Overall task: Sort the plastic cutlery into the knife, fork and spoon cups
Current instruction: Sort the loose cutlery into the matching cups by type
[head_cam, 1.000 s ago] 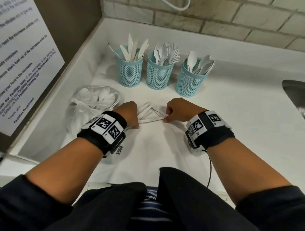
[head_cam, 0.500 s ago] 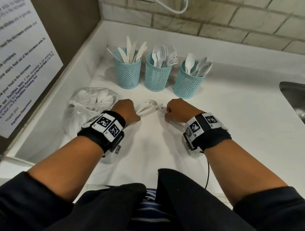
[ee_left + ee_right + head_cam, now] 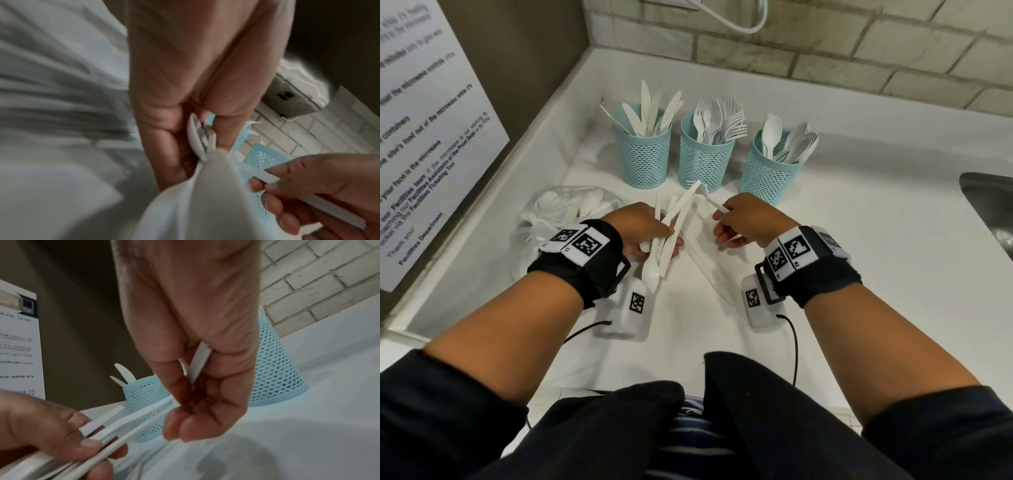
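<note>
A white countertop (image 3: 859, 240) meets a pale brick wall (image 3: 876, 51), brown side wall (image 3: 517, 51) on the left.

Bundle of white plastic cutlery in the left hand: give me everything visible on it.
The bundle of white plastic cutlery is a handful of thin, matte pieces fanned out and tilted above the white counter. One spoon bowl hangs toward the wrist. The left hand grips the middle; the right hand pinches one piece's handle at the far end.

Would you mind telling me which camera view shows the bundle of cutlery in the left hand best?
The head view: the whole bundle shows fanned in the left hand. The left wrist view shows only blurred ends; the right wrist view shows handles beneath the fingers.
</note>
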Available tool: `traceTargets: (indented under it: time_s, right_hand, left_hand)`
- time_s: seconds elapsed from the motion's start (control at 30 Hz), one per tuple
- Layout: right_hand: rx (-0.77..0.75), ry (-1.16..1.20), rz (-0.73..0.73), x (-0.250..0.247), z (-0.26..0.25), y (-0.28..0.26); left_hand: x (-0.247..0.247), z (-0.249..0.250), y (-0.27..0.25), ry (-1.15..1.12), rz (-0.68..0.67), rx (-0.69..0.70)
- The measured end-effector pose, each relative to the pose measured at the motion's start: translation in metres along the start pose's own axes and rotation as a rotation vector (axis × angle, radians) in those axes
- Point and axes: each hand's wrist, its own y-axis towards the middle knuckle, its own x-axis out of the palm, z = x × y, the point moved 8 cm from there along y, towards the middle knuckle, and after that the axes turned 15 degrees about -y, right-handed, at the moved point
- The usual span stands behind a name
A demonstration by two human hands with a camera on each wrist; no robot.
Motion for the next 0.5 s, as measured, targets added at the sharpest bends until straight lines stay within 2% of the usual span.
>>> traceTargets:
  time_s: [0.07,0.2,0.33,0.4,0.5]
  right_hand:
    - [0.046,0.006,-0.003,0.003,0.001,0.0]
    - [0.065,-0.154,-0.028,0.017,0.004,0.003]
    - [-0.01,-0.513,-0.137,0.037,-0.002,-0.002]
    - [-0.058,-0.666,-0.073,0.039,-0.011,-0.005]
    - [-0.09,-0.773,0.037,0.04,-0.021,-0.005]
  left_hand:
    - [-0.002,-0.003,0.002,-0.05,0.008,-0.03]
    - [-0.008,-0.007,0.002,-0.065,0.063,-0.06]
    - [-0.016,-0.007,0.001,-0.022,0.099,-0.063]
    - [-0.019,-0.007,0.002,-0.01,0.109,-0.059]
    - [-0.019,-0.009,0.004,-0.046,0.113,-0.046]
